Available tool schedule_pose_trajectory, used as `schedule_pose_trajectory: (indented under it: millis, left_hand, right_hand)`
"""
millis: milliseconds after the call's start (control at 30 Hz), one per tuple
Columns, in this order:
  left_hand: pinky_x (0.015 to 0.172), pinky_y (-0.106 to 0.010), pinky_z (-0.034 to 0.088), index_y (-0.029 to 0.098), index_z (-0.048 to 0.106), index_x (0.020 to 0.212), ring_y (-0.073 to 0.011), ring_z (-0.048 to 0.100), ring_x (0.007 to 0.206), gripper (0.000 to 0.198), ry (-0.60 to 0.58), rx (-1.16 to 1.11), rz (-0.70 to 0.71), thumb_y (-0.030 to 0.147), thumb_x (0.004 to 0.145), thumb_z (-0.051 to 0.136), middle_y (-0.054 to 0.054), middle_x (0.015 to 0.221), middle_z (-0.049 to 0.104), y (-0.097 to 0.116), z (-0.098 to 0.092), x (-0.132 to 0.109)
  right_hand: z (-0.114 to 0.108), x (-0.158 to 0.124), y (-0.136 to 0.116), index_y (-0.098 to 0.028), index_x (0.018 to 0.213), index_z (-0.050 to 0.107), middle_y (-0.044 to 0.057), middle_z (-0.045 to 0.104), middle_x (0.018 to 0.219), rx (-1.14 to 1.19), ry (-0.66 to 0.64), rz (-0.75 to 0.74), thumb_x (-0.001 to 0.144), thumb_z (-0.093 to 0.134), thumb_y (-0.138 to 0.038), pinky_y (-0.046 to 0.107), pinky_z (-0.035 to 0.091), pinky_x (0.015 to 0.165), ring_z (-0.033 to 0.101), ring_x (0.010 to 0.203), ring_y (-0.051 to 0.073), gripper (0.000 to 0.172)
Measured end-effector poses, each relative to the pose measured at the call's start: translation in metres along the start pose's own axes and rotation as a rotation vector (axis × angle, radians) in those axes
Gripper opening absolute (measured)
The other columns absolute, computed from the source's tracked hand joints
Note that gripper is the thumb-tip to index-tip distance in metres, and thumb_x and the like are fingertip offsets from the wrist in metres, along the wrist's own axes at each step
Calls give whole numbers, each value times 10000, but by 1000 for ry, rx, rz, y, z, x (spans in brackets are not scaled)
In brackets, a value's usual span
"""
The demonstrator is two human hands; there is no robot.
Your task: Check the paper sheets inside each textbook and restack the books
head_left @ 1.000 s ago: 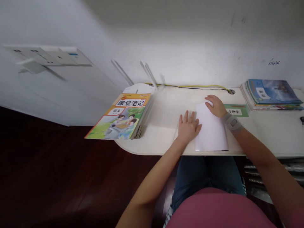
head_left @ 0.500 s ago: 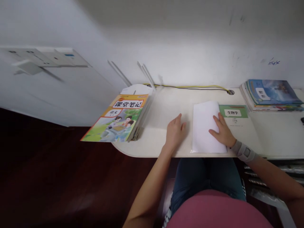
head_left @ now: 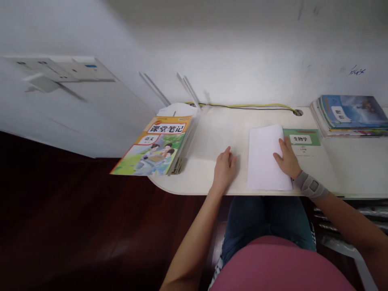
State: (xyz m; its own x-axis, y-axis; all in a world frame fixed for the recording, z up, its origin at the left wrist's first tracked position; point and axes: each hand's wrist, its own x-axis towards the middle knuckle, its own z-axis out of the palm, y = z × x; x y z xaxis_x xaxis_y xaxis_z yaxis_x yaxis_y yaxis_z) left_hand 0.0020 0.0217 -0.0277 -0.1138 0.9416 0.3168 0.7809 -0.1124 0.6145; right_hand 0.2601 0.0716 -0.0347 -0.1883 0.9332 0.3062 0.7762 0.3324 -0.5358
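Note:
A biology textbook (head_left: 312,161) with a green band lies on the white desk (head_left: 206,178). A blank white sheet (head_left: 266,161), with a clear edge along its bottom, covers the area at its left; whether the two are joined I cannot tell. My right hand (head_left: 288,161), with a grey wrist brace, rests flat across the sheet's right edge and the textbook, thumb apart from the fingers. To the left of the sheet, my left hand (head_left: 224,169) rests on the bare desk, fingers loosely bent and slightly apart, holding nothing.
At the left, a stack of books topped by an orange and green workbook (head_left: 154,149) overhangs the desk edge, by a white device with antennas (head_left: 177,108). Another stack of books (head_left: 353,113) stands at the right. A yellow and black cable (head_left: 248,106) runs along the wall.
My right hand has slid slightly right and away from me over the sheet, its fingers closer together. My left hand has barely moved. The whole view has shifted a little.

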Motion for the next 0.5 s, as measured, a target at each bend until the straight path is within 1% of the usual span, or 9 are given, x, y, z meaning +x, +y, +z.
schedule_pose_trajectory:
  millis: [100,167,233,300,400,500]
  left_hand:
    - [853,-406,463,132,466,1279,-217,561,907,415,20,9,-4,289,895,435,-90,893,601,1,-1,-1]
    - [847,-399,463,132,475,1269,-211,557,885,404,29,9,-6,276,894,431,-78,860,587,2,-2,-1]
    - [852,-397,464,122,477,1264,-212,556,896,405,30,6,-11,269,890,431,-90,885,586,3,-2,-1]
    - [867,-401,463,121,471,1267,-218,555,935,410,24,2,-16,265,885,436,-111,953,587,3,-2,-1]
    - [888,-414,458,139,465,1270,-230,549,992,409,15,3,-14,266,882,442,-121,1012,588,3,-2,-1]
    - [897,-424,451,126,466,1262,-237,545,1007,406,15,19,-11,266,882,443,-127,1002,596,3,-1,-1]
  right_hand:
    - [3,1,-3,-67,1390,329,194,248,1496,35,19,43,846,418,-313,507,246,1111,223,1384,307,603]
    - [6,2,-7,-68,1390,333,192,264,1491,51,11,61,849,410,-311,505,244,1113,240,1379,305,598]
    - [7,2,-10,-60,1390,335,194,252,1495,57,-6,66,843,416,-302,502,236,1118,224,1384,309,603]
    - [6,1,-11,-66,1394,333,185,227,1507,60,-22,51,828,439,-295,512,223,1122,193,1392,315,620]
    - [4,-2,-12,-125,1400,341,136,209,1524,80,-60,-20,809,474,-300,525,207,1126,169,1401,301,630]
    - [0,-5,-12,-166,1396,364,101,230,1522,109,-92,-60,811,479,-314,510,221,1126,190,1399,275,614]
